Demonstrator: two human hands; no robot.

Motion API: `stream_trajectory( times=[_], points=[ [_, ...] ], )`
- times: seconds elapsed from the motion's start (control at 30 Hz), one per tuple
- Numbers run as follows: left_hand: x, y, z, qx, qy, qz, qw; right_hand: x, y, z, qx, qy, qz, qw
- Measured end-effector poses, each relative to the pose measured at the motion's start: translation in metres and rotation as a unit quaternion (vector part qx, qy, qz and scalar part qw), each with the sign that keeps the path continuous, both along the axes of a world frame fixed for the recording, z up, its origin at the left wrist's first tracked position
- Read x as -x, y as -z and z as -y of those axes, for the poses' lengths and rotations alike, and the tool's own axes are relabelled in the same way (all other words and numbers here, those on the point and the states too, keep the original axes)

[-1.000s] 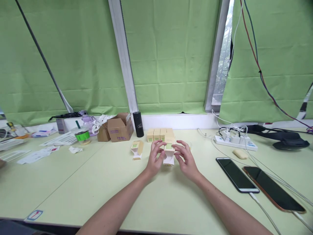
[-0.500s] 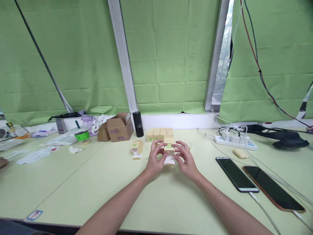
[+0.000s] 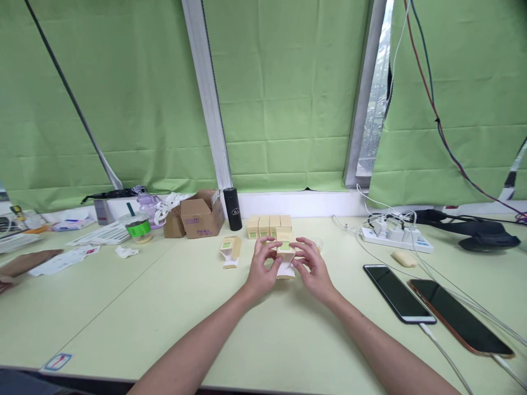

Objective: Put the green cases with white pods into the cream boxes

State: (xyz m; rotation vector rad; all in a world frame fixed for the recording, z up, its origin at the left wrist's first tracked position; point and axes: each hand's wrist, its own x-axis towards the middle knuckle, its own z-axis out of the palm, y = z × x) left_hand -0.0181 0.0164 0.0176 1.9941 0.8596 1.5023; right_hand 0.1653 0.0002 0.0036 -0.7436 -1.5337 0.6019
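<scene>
Both my hands meet at the table's middle around a small cream carton (image 3: 285,253) with a green square on top and white flaps hanging open below. My left hand (image 3: 261,269) pinches its left side, fingers curled. From the other side my right hand (image 3: 314,267) grips it. Just behind stands a row of several matching closed cartons (image 3: 269,225). Another carton with open flaps (image 3: 231,250) lies to the left, apart from my hands.
A black cylinder (image 3: 233,208), brown cardboard boxes (image 3: 201,215), a green-banded cup (image 3: 139,227) and papers (image 3: 99,236) lie back left. Two phones (image 3: 398,293) on cables and a power strip (image 3: 395,235) are at right. Another person's hand (image 3: 22,263) shows at the left edge.
My hands pressed the carton slightly lower toward the table and closer together. Another person's hand has slid further into view at the left edge.
</scene>
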Motion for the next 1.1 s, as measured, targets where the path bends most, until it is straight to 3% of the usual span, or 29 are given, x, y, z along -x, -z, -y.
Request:
stream_trajectory(
  times=[0.37, 0.7, 1.1],
  points=[
    [-0.002, 0.0, 0.004, 0.009, 0.015, -0.007, 1.0, 0.001, 0.004, -0.005, -0.003, 0.04, -0.006, 0.999],
    [0.009, 0.003, -0.003, 0.004, 0.121, -0.087, 0.989, -0.003, 0.004, -0.009, 0.032, 0.031, -0.057, 0.997],
    [0.002, 0.002, 0.002, 0.023, 0.095, -0.024, 0.995, 0.002, 0.002, -0.004, 0.025, 0.04, -0.028, 0.998]
  ],
)
